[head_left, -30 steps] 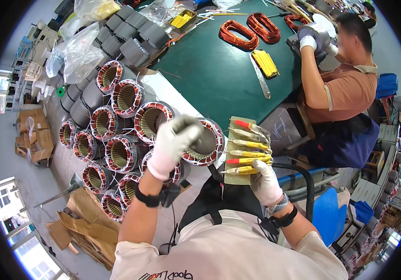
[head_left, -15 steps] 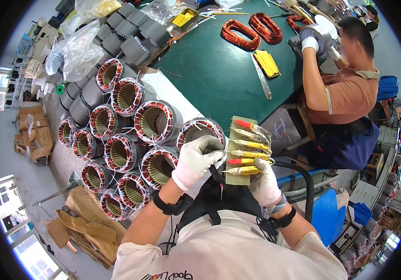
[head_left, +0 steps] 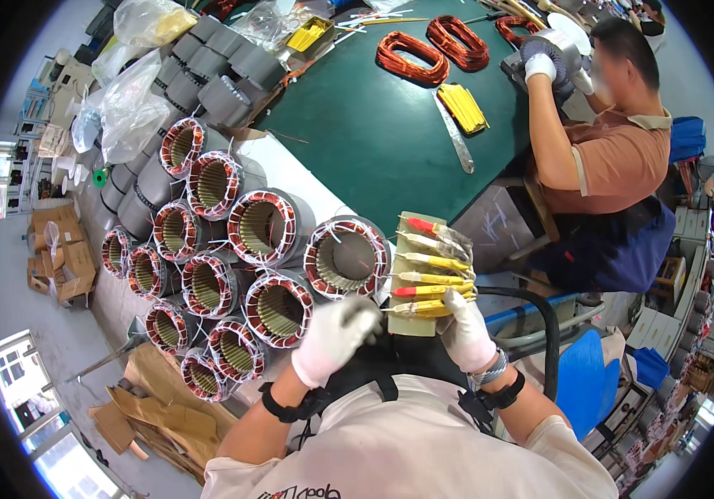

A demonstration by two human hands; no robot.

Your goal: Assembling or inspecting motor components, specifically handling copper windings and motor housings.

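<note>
My right hand (head_left: 468,334), in a white glove, grips the lower right edge of a pale flat board (head_left: 412,325), thumb on top and the other fingers hidden. Several yellow and red insulated clips with metal tips (head_left: 442,279) lie in a row across the board, their tips toward the left. My left hand (head_left: 332,339), also gloved, is held to the left of the board, apart from it. Motion smears its fingers. Just beyond it stands a motor stator (head_left: 347,256) with white-laced copper windings and thin loose leads.
More wound stators (head_left: 269,226) are grouped at the left, bare grey cores (head_left: 254,65) behind them. Copper coils (head_left: 412,58), yellow strips (head_left: 463,109) and a metal blade (head_left: 454,137) lie on the green table (head_left: 348,125). At right, a co-worker (head_left: 615,158) handles a grey core.
My left hand has moved down and slightly left, away from the board and the nearest stator. The board has shifted slightly left in view, still in my right hand.
</note>
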